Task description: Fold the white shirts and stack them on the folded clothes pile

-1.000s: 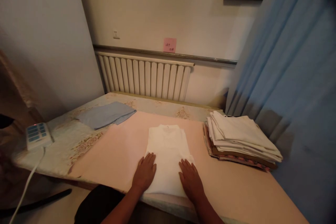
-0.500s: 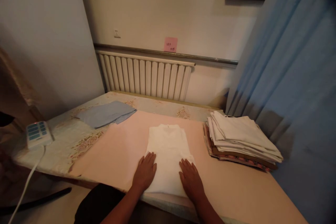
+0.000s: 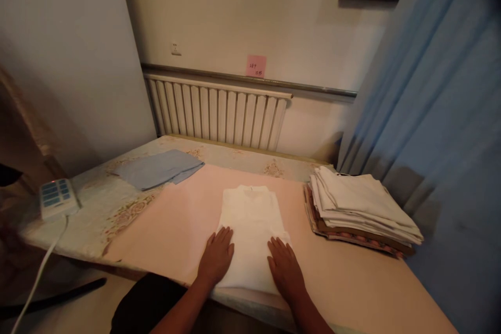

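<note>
A white folded garment (image 3: 251, 214), its collar at the far end, lies flat on a pink sheet (image 3: 176, 224) near the front edge. My left hand (image 3: 218, 254) rests flat on its left side, fingers stretched forward. On the opposite side, my right hand (image 3: 285, 267) lies palm down with fingers extended over the cloth. Neither hand grips the fabric. The garment's near edge shows between my two wrists.
To the right stands a stack of folded clothes (image 3: 364, 209), white ones on top. A folded blue-grey cloth (image 3: 160, 168) lies at the back left. A power strip (image 3: 58, 198) with a white cord sits at the left edge. A blue curtain (image 3: 442, 130) hangs on the right.
Both hands stay in place on the white garment. The whole view has shifted very slightly; nothing else has visibly moved.
</note>
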Available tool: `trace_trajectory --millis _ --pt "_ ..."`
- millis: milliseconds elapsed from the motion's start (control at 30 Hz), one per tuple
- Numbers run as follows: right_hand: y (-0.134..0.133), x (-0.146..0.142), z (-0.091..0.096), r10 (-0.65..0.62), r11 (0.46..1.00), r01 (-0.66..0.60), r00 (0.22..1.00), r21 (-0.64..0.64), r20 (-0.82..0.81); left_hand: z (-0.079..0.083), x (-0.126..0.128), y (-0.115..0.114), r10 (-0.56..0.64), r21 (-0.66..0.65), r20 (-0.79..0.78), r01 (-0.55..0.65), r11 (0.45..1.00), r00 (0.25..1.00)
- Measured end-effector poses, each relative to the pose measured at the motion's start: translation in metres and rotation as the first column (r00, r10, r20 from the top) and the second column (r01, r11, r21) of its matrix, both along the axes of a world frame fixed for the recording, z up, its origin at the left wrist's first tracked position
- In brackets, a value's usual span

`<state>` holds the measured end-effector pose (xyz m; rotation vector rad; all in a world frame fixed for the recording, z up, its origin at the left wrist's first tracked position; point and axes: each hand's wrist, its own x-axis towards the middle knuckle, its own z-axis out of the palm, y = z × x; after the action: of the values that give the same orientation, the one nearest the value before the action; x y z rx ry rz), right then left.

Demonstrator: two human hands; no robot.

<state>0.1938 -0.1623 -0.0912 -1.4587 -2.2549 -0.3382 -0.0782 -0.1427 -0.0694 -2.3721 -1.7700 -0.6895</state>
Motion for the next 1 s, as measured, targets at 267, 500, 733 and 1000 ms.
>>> trace_trajectory --millis 267,500,733,1000 --pt "0.0 -0.001 0.005 -0.021 0.998 0.022 1.0 -0.051 0.02 0.004 0.002 -0.001 -0.001 -0.021 0.014 0.002 1.0 1.0" --pt "-0.002 -0.004 0.011 -0.033 0.997 0.035 0.999 -0.07 0.033 0.0 0.0 0.002 0.031 -0.039 0.049 -0.029 0.999 0.998" --pt "-0.001 -0.002 0.009 -0.028 0.999 0.029 0.999 -0.042 0.034 0.015 0.056 0.005 -0.012 0.067 0.017 0.011 0.998 1.0" --pt "0.001 0.002 0.001 0.014 0.999 -0.015 0.999 0.037 0.036 0.012 0.085 0.001 -0.224 -0.036 -0.049 0.222 0.974 0.973"
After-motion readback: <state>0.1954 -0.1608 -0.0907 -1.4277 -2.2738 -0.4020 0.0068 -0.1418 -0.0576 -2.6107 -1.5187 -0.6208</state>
